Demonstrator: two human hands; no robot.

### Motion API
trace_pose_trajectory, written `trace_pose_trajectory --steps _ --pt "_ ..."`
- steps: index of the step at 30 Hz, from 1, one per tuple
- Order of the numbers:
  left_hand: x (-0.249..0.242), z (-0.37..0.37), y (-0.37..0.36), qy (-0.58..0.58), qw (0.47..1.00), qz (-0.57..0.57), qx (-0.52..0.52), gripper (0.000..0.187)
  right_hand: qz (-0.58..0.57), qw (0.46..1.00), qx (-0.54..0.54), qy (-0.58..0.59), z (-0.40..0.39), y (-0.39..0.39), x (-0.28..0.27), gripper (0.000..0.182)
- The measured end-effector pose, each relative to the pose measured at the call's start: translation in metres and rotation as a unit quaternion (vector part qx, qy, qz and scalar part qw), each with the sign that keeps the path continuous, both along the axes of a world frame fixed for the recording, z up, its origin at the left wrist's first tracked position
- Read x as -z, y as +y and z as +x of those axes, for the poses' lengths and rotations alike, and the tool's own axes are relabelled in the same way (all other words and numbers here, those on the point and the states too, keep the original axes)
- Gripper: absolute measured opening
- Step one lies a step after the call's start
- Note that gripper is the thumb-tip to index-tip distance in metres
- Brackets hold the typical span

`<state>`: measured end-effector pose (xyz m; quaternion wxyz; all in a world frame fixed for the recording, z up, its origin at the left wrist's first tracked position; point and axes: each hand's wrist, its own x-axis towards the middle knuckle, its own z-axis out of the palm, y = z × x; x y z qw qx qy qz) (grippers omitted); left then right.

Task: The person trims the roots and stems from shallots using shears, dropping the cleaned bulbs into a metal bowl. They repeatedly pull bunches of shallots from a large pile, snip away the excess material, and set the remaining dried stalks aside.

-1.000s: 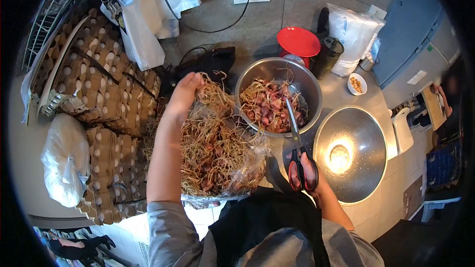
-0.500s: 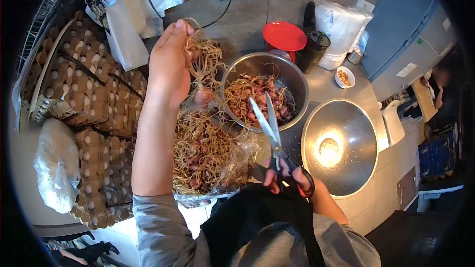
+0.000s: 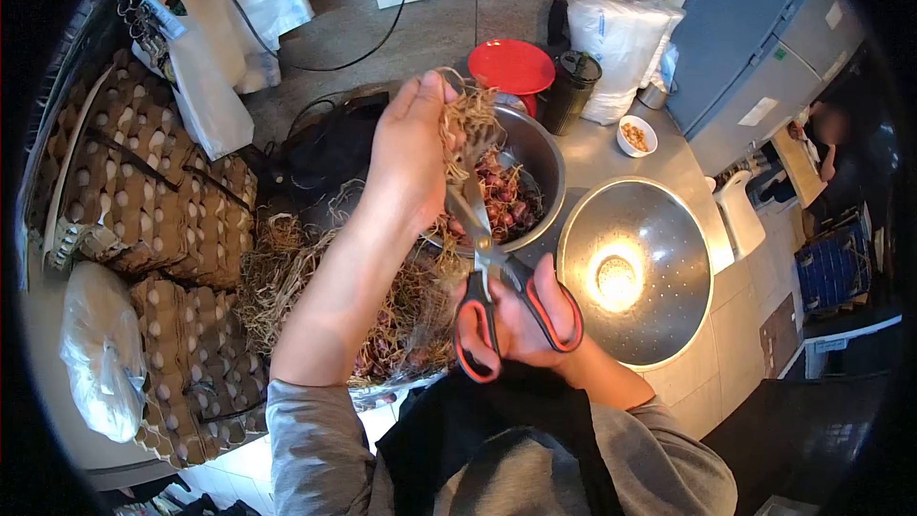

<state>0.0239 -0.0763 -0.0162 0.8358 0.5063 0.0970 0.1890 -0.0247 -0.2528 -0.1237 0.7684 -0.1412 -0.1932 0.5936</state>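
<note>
My left hand (image 3: 411, 148) is raised and grips a bunch of shallots by their dry, stringy tops (image 3: 470, 115), held over the steel bowl (image 3: 544, 158). My right hand (image 3: 521, 311) holds red-and-black scissors (image 3: 482, 258), the blades pointing up into the bunch just below my left hand. The bowl holds cut reddish shallots (image 3: 506, 201). A heap of untrimmed shallots with straw-like tops (image 3: 315, 277) lies in a clear plastic bag in front of me.
Stacked cardboard egg trays (image 3: 162, 191) fill the left side, with a white plastic bag (image 3: 95, 354) below them. A steel colander (image 3: 635, 272) stands to the right. Behind are a red lid (image 3: 511, 65), a dark cup (image 3: 573, 86), a white sack (image 3: 621, 38) and a small bowl (image 3: 636, 136).
My left hand lifted a bunch from the heap and carried it right, over the bowl. My right hand brought the scissors up and left to the bunch.
</note>
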Motion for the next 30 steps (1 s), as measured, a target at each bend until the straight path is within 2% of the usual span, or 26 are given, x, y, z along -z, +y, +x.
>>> trace_pose_trajectory --steps 2,5,6,9,10,13,14,15,17,19,20,22,24,25,27,29,30 --pt "0.002 -0.004 -0.013 0.003 1.000 -0.021 0.012 0.017 -0.020 0.999 0.026 0.023 0.010 0.006 -0.003 0.090" --pt "0.028 -0.002 -0.003 -0.013 0.994 -0.034 0.098 0.018 -0.046 0.995 0.061 0.059 0.021 0.012 -0.001 0.088" --pt "0.018 -0.005 -0.014 0.010 0.997 -0.042 0.057 0.018 -0.057 0.991 0.095 0.071 0.021 0.014 -0.005 0.085" --pt "0.023 -0.003 -0.010 0.025 0.997 -0.058 0.044 0.018 -0.047 0.990 0.120 0.060 0.023 0.015 -0.003 0.082" --pt "0.026 -0.001 -0.007 0.021 0.997 -0.056 0.038 0.018 -0.089 0.984 0.152 0.039 0.020 0.017 -0.011 0.081" --pt "0.029 0.004 0.003 0.003 0.998 -0.058 0.017 0.017 -0.077 0.989 0.102 0.079 0.026 0.005 0.024 0.072" --pt "0.025 0.004 0.006 -0.006 0.998 -0.062 0.009 0.017 -0.062 0.991 0.095 0.064 0.028 0.003 0.034 0.075" --pt "0.023 0.005 0.009 -0.016 0.998 -0.065 0.001 0.017 -0.097 0.989 0.103 0.035 0.026 -0.001 0.030 0.076" --pt "0.023 0.003 0.023 -0.011 0.999 -0.030 -0.012 0.016 -0.166 0.979 0.116 -0.020 0.016 -0.009 0.022 0.079" --pt "0.022 -0.006 0.042 0.003 1.000 0.005 -0.005 0.016 -0.187 0.978 0.083 -0.046 0.013 -0.023 0.032 0.085" --pt "0.027 -0.008 0.055 0.004 0.997 0.070 -0.044 0.018 -0.197 0.976 0.082 -0.050 0.010 -0.029 0.036 0.085" --pt "0.028 -0.018 0.076 0.077 0.955 0.236 -0.160 0.028 -0.211 0.972 0.096 -0.043 0.006 -0.038 0.035 0.085" --pt "0.044 -0.030 0.110 0.162 0.874 0.402 -0.220 0.036 -0.207 0.969 0.119 -0.059 0.008 -0.049 0.049 0.083" --pt "0.053 -0.039 0.129 0.202 0.814 0.494 -0.229 0.041 -0.206 0.967 0.131 -0.067 0.008 -0.054 0.055 0.082" --pt "0.061 -0.061 0.156 0.393 0.607 0.661 -0.201 0.038 -0.217 0.963 0.155 -0.044 0.009 -0.061 0.057 0.080" --pt "0.084 -0.090 0.180 0.367 0.526 0.713 -0.283 0.031 -0.219 0.959 0.172 -0.061 0.013 -0.065 0.056 0.080" --pt "0.096 -0.104 0.197 0.385 0.487 0.732 -0.281 0.027 -0.222 0.957 0.179 -0.055 0.014 -0.065 0.055 0.079"
